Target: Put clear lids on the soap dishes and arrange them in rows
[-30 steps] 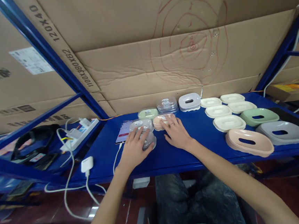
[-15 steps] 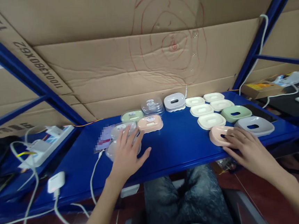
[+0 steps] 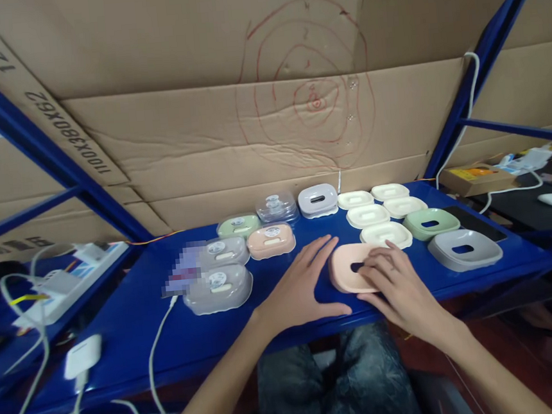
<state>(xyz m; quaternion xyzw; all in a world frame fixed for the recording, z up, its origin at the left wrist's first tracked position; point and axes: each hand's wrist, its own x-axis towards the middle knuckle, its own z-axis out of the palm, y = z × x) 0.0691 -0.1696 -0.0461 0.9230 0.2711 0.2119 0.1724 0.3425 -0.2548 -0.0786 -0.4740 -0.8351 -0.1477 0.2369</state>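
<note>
My right hand (image 3: pixel 397 281) grips a pink soap dish (image 3: pixel 345 278) by its right side, thumb at the near edge and fingertips over the dark slot in its middle. Just left of the dish, my left hand (image 3: pixel 299 290) is open, thumb and fingers spread apart, not visibly touching it. White oval trays (image 3: pixel 385 236) lie in two columns behind my right hand. To its right sit a green dish (image 3: pixel 415 227) and a grey dish (image 3: pixel 445 260), each slotted. Lidded boxes, among them a pink one (image 3: pixel 267 245) and a grey one (image 3: pixel 235 294), stand on the left.
The blue table (image 3: pixel 171 335) backs onto a cardboard wall (image 3: pixel 192 137) with red rings drawn on it. A white cable (image 3: pixel 154 359), a white charging case (image 3: pixel 83 356) and a power strip (image 3: pixel 74 282) lie at left. A dark phone-like slab (image 3: pixel 480 222) lies at right.
My right hand has brought the pink dish leftward from beside the grey dish to the table's middle. My left hand has moved right, away from the lidded grey boxes, toward the dish.
</note>
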